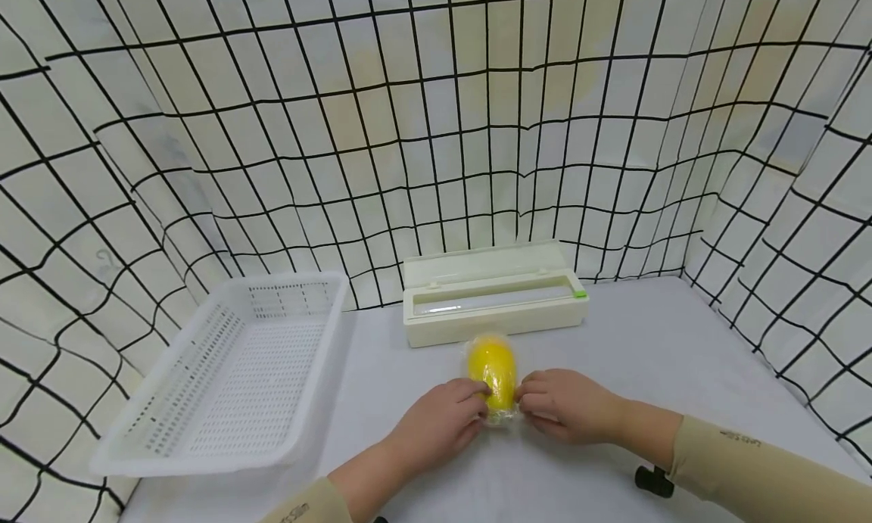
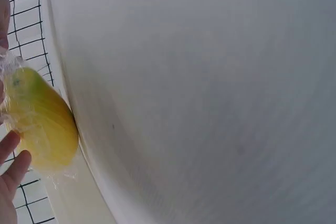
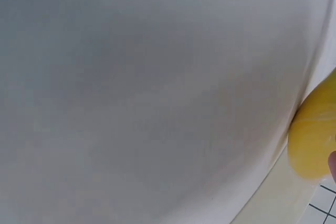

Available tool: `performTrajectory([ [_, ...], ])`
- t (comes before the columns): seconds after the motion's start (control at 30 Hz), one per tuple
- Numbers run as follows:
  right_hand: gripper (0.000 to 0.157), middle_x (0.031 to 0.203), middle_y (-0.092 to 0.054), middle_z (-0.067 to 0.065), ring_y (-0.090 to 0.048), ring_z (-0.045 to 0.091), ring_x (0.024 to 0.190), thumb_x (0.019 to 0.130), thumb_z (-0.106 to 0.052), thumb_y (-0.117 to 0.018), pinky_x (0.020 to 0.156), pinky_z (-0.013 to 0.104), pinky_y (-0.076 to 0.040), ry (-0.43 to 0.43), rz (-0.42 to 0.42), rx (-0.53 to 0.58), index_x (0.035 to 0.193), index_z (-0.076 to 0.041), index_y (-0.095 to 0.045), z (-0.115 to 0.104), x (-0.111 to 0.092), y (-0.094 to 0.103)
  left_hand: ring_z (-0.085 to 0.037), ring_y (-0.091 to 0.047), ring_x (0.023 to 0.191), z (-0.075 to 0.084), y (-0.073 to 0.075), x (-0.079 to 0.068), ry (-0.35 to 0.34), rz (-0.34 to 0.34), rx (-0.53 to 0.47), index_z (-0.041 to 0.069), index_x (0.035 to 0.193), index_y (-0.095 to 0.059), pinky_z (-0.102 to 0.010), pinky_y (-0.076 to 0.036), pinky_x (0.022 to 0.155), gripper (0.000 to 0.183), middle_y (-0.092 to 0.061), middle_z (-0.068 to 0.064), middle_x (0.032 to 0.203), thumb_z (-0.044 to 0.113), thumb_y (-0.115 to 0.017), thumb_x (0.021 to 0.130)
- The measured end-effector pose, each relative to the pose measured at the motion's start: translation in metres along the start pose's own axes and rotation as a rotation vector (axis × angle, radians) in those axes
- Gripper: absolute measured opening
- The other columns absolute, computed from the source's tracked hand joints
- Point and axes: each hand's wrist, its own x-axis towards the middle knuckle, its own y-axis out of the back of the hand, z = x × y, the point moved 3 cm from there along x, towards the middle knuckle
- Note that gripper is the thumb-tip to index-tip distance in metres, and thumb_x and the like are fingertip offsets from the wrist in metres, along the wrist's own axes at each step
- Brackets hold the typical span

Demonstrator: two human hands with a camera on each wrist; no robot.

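A yellow fruit [image 1: 492, 364], long and narrowing to a greenish end in the left wrist view, lies on the table with clear plastic wrap [image 1: 501, 416] around it. From the left side, my left hand [image 1: 439, 421] pinches the wrap, fingertips against the fruit's flank. My right hand [image 1: 568, 406] faces it across the fruit, its curled fingers pinching the film at the near right edge. Only a fingertip [image 3: 333, 162] of it shows in the right wrist view. Bunched film gathers by the greenish end in the left wrist view.
Behind the fruit stands a cream wrap dispenser box [image 1: 493, 322], lid raised, with a roll of film [image 1: 490, 302] inside. A white perforated basket [image 1: 248, 387] sits to the left. Black-lined white curtain-like walls [image 1: 477, 129] enclose the white table [image 1: 654, 341].
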Motion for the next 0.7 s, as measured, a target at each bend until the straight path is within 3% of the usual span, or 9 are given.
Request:
performTrajectory([
  [0.23,0.003,0.101,-0.064,-0.019,-0.058,0.004,0.091,0.098,-0.027,-0.063,0.081,0.028,-0.054,-0.324,-0.01,0.319,0.101,-0.028,-0.064,0.007,0.003,0.001,-0.011,-0.056,0.118,-0.001,0.002,0.0,0.278,0.01,-0.202,0.021,0.095,-0.066,-0.032,-0.046,0.102,0.004,-0.062,0.008,0.123,0.021,-0.069,0.092],
  [0.37,0.011,0.094,-0.065,-0.016,-0.056,0.006,0.085,0.1,-0.036,-0.059,0.074,0.027,-0.051,-0.492,-0.014,0.475,0.098,-0.025,-0.063,0.013,0.007,0.0,-0.01,-0.057,0.114,-0.003,0.002,0.0,0.414,0.053,-0.341,0.022,0.093,-0.066,-0.033,-0.048,0.101,0.004,-0.06,0.01,0.118,0.023,-0.069,0.093],
  [0.6,0.009,0.094,-0.068,-0.011,-0.056,0.01,0.087,0.099,-0.031,-0.061,0.076,0.027,-0.049,-0.578,0.045,0.584,0.097,-0.023,-0.064,0.018,0.011,0.0,-0.012,-0.056,0.109,-0.007,0.0,-0.006,0.544,0.169,-0.452,0.022,0.094,-0.072,-0.034,-0.051,0.096,0.007,-0.055,0.01,0.113,0.028,-0.074,0.09],
  [0.7,0.009,0.094,-0.067,-0.012,-0.056,0.011,0.087,0.099,-0.031,-0.061,0.075,0.027,-0.049,-0.595,0.035,0.607,0.097,-0.023,-0.064,0.018,0.012,-0.004,-0.012,-0.06,0.101,-0.011,-0.001,-0.008,0.611,0.18,-0.571,0.021,0.096,-0.072,-0.033,-0.054,0.089,0.008,-0.06,0.01,0.107,0.028,-0.072,0.092],
])
